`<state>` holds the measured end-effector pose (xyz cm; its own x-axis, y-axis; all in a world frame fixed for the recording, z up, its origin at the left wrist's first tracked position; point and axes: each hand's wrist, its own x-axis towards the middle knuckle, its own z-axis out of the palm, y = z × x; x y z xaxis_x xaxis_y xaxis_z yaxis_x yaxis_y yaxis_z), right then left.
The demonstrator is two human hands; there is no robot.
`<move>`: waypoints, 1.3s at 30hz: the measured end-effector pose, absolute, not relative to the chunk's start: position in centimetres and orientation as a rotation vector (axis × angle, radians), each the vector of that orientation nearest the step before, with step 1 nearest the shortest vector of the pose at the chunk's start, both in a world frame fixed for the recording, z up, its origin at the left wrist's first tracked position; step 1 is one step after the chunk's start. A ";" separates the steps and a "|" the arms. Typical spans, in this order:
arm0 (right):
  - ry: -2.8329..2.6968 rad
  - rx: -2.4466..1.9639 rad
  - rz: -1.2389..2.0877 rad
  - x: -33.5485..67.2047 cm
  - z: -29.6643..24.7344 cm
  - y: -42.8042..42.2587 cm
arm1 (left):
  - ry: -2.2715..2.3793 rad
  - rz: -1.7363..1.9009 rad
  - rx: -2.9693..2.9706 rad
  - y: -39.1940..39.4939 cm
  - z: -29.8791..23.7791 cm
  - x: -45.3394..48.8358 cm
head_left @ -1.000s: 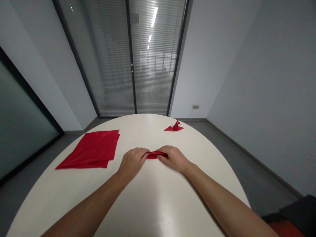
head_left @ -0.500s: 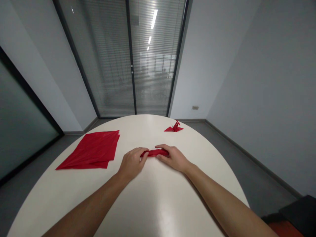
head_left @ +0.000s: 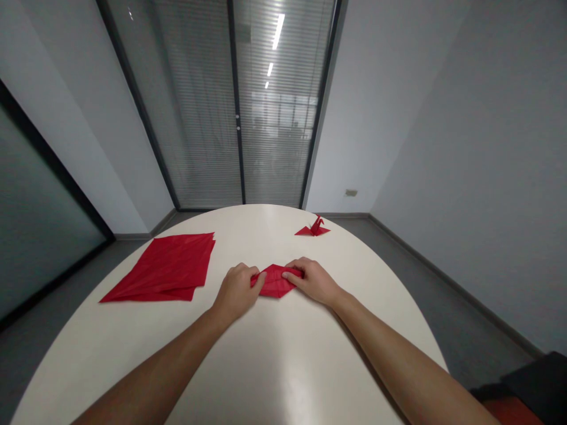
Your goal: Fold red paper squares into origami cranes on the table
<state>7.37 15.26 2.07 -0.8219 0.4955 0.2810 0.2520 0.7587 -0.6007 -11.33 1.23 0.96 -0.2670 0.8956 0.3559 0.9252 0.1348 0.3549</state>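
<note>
A partly folded red paper (head_left: 275,282) lies on the white oval table (head_left: 274,366) between my two hands. My left hand (head_left: 237,290) pinches its left corner. My right hand (head_left: 312,280) grips its right corner with fingers on top. The paper shows a pointed flap hanging toward me. Part of the paper is hidden under my fingers.
A stack of flat red paper sheets (head_left: 166,267) lies on the table's left side. A finished red paper crane (head_left: 313,228) stands near the far right edge. Glass doors with blinds (head_left: 237,106) are beyond the table. A dark seat (head_left: 527,389) shows at the lower right.
The red paper was a narrow folded strip between my hands; it has opened into a wider shape with a point toward me. Both hands stayed at its ends.
</note>
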 end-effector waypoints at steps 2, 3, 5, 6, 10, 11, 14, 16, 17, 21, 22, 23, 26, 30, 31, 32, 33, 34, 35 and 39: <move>-2.564 -0.566 0.655 7.3 1.9 15.5 | -2.287 -0.729 -1.871 1.3 1.0 -11.3; -2.577 -0.552 0.591 7.3 1.9 15.6 | -2.272 -0.691 -1.866 1.2 1.0 -11.3; -2.578 -0.506 0.462 7.2 1.9 15.4 | -2.242 -0.626 -1.854 1.2 1.1 -11.2; -2.571 -0.476 0.407 7.2 2.0 15.2 | -2.227 -0.604 -1.850 1.1 1.1 -11.2; -2.643 -0.337 0.339 7.1 2.7 13.5 | -2.194 -0.603 -1.837 1.0 1.0 -11.2; -2.687 -0.307 0.349 7.0 2.8 13.0 | -2.189 -0.633 -1.827 1.0 1.0 -11.2; -2.766 -0.294 0.367 7.0 2.8 12.2 | -2.112 -0.778 -1.859 0.9 1.3 -11.1; -2.771 -0.344 0.378 7.0 2.6 12.5 | -2.022 -0.853 -1.977 0.8 1.4 -11.0; -2.766 -0.373 0.383 7.0 2.4 12.8 | -1.986 -0.875 -2.049 0.8 1.4 -11.0; -2.737 -0.461 0.337 7.3 2.1 14.1 | -1.991 -0.905 -2.209 0.8 1.0 -10.9; -2.718 -0.474 0.310 7.3 2.1 14.3 | -2.012 -0.913 -2.201 0.8 0.9 -10.9; -2.700 -0.466 0.291 7.3 2.1 14.4 | -2.032 -0.920 -2.187 0.8 0.7 -11.0; -2.668 -0.326 0.351 7.2 2.4 14.3 | -2.074 -0.924 -2.151 0.9 0.5 -11.1; -2.626 -0.250 0.515 6.9 2.4 14.0 | -2.137 -0.867 -2.116 1.1 0.7 -11.2; -2.620 -0.268 0.534 6.9 2.4 14.0 | -2.150 -0.859 -2.103 1.1 0.7 -11.2; -2.618 -0.290 0.545 6.9 2.4 14.0 | -2.156 -0.856 -2.093 1.1 0.8 -11.2; -2.619 -0.311 0.549 6.9 2.4 14.1 | -2.156 -0.856 -2.088 1.1 0.8 -11.2; -2.621 -0.329 0.546 7.0 2.4 14.2 | -2.151 -0.859 -2.083 1.0 0.9 -11.2; -2.620 -0.345 0.541 7.0 2.4 14.2 | -2.145 -0.865 -2.076 1.0 0.9 -11.2; -2.620 -0.372 0.547 7.0 2.4 14.6 | -2.138 -0.850 -2.031 1.0 1.0 -11.1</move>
